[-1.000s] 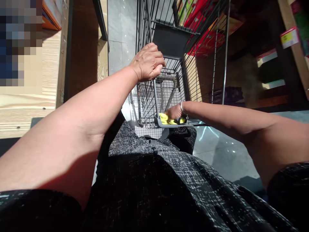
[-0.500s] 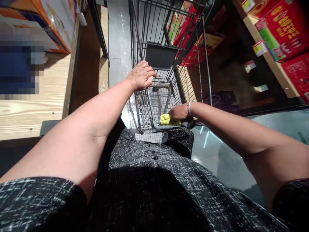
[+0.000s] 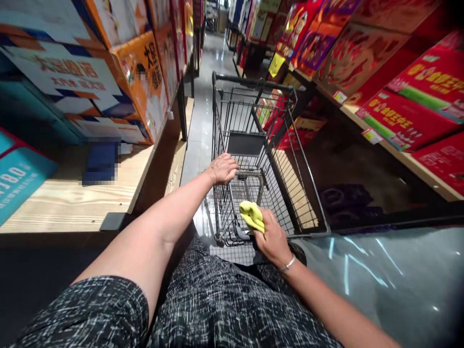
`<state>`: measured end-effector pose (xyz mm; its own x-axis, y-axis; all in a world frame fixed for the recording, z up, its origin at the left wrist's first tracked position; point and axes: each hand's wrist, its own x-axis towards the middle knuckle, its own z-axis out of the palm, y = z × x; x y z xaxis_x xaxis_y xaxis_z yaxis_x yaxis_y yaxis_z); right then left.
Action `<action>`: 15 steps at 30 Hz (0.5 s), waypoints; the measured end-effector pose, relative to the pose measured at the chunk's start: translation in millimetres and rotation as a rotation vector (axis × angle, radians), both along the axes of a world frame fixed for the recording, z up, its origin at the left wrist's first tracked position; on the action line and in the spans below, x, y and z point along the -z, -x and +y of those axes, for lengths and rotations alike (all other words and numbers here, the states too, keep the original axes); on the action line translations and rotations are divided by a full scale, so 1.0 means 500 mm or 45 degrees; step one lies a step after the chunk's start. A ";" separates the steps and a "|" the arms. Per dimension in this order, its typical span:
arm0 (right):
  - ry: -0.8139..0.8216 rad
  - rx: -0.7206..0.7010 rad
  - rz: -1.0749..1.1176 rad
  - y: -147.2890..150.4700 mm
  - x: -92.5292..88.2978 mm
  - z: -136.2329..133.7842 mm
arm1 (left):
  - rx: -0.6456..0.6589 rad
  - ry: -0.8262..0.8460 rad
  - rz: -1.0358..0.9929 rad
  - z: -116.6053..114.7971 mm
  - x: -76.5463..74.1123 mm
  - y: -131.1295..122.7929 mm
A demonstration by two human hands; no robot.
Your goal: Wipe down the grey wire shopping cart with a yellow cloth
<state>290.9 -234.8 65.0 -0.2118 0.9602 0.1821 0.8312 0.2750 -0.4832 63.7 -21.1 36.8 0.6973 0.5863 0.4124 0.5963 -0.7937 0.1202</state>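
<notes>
Clutching a bunched, soft, bright yellow cloth (image 3: 252,215) in the right hand (image 3: 271,238), with thumb and fingers pinched together on its edge and its loose folds puffing out toward the left. Holding it above the near end of a black wire shopping cart (image 3: 246,144), just beside the rounded grey corner (image 3: 238,232) of the cart's near edge; impossible to tell whether touching it. Gripping with the left hand (image 3: 224,168) the top rail along the cart's left side, with fingers bent over the bar, farther forward than the cloth and well apart from it. Wearing a thin silvery bangle (image 3: 289,263) on the right wrist and black clothing flecked with white (image 3: 235,299). Standing behind the cart on a glossy grey floor (image 3: 377,280). Flanked on the left by a pale wooden shelf (image 3: 119,191) bearing white, orange and blue cartons (image 3: 74,72), and on the right by stacked red boxes (image 3: 409,116) above a row of small price labels (image 3: 371,136).
</notes>
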 end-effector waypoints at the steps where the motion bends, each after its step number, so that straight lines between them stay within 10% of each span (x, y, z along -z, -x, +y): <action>1: -0.108 0.003 0.057 -0.007 0.024 -0.008 | -0.017 0.004 0.010 -0.004 -0.003 -0.002; 7: -0.354 -0.054 0.229 -0.074 0.096 -0.001 | -0.095 0.046 0.127 -0.028 -0.023 -0.016; 15: -0.106 0.160 0.104 -0.275 0.117 0.086 | -0.217 0.150 0.123 -0.071 -0.033 -0.095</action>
